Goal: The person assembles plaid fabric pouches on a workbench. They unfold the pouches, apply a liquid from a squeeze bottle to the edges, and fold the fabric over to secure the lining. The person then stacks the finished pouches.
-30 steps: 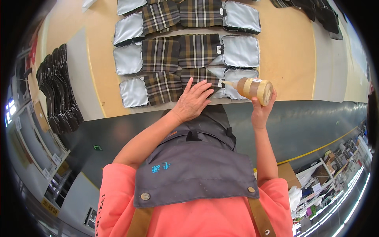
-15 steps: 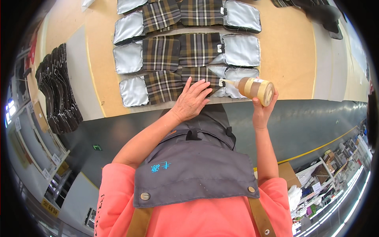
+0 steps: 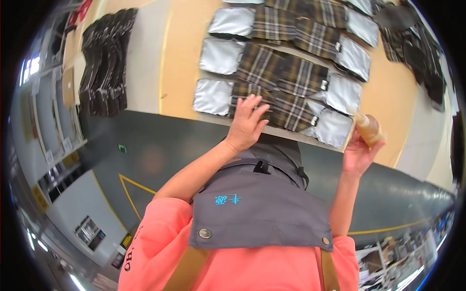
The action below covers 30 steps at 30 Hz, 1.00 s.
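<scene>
Right hand gripping squeeze bottle, nozzle angled up-left, bottle right of front plaid piece, left hand open, fingers spread over that piece, contact unclear, more plaid pieces behind on tan table.

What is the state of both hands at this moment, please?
Left hand: open, at the nearest plaid fabric, gripping nothing.
Right hand: closed, holding the nozzle bottle.
</scene>
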### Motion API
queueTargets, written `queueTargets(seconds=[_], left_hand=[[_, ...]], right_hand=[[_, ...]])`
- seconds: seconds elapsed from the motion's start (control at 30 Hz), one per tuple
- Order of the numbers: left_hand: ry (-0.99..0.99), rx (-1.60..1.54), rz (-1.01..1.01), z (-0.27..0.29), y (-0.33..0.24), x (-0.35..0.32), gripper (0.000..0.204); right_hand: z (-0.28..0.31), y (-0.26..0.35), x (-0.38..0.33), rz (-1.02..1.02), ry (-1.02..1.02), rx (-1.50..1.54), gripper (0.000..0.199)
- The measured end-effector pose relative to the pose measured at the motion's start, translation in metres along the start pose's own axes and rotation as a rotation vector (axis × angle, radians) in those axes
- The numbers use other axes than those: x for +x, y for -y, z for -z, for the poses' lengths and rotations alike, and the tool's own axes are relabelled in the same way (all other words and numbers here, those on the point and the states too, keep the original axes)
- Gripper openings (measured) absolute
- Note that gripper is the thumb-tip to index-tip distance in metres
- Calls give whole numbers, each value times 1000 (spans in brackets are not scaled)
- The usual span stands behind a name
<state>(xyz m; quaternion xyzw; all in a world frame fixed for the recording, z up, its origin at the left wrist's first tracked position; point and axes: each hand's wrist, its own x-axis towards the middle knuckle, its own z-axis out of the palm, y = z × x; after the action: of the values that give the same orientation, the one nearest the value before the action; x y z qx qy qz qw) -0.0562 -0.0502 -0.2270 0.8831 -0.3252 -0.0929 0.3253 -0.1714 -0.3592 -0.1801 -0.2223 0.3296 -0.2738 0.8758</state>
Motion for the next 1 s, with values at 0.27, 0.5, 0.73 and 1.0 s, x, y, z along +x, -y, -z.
queueTargets(seconds=[0.27,0.5,0.73,1.0], left_hand=[[-119,107,249,-3,17,-24,67],[16,87,209,-30,3,-40,76],[-9,31,258,-34,-4,-36,74],[-26,67,236,-35,-2,-36,66]], right_hand=[[-70,-72,2,-51,270,-389,61],[-74,-145,0,16,550,-737,70],[-75,-176,2,23,667,-907,75],[-66,-180,-2,6,717,-902,75]])
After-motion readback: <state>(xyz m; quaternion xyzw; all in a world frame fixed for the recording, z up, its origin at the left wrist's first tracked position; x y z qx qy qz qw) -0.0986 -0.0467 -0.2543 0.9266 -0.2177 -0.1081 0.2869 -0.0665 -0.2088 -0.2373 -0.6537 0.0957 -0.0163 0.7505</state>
